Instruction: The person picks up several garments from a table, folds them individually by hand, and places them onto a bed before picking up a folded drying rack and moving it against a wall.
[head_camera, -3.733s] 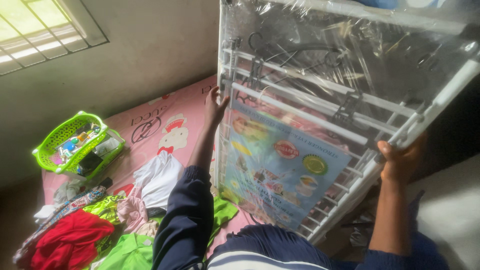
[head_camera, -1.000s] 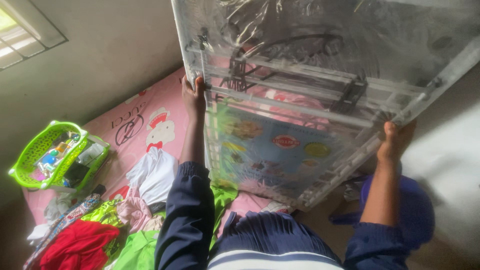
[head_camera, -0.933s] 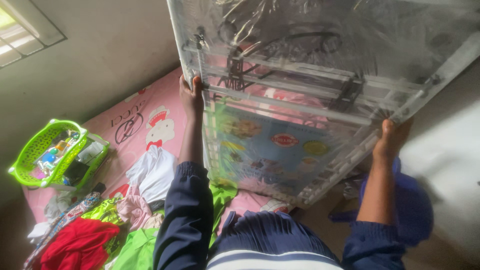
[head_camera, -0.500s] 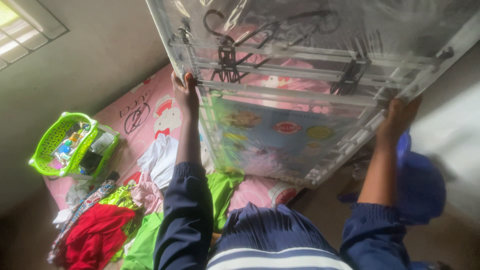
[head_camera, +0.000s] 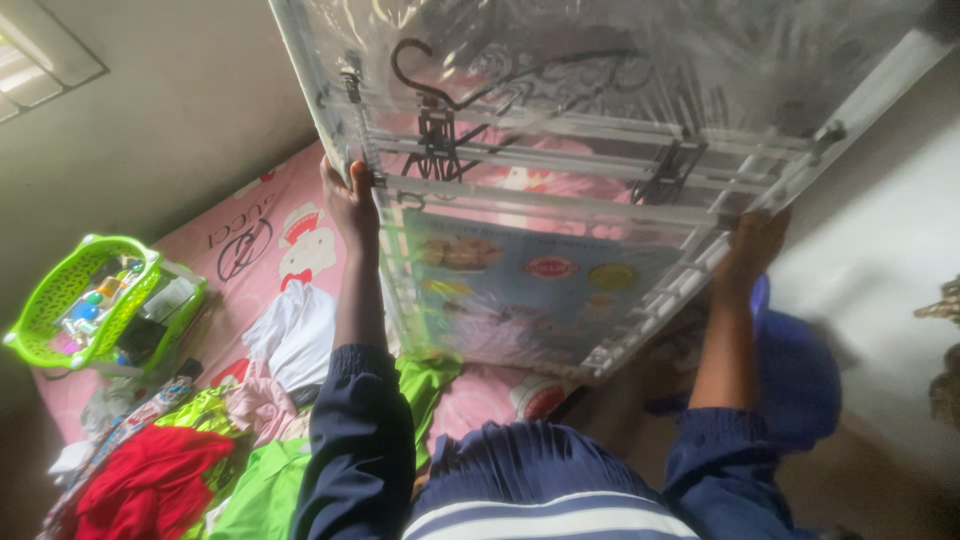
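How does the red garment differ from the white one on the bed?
The red garment lies bunched at the near edge of the clothes heap, while the white garment lies farther up the pink sheet, close beside the left hand's forearm. Red is vivid; white is plain. Both lie crumpled, unfolded.

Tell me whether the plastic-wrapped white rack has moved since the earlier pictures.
Yes. The white rack has been lifted: against the pink bedsheet, its lower edge sits higher, uncovering more bed below. Left hand and right hand grip its sides.
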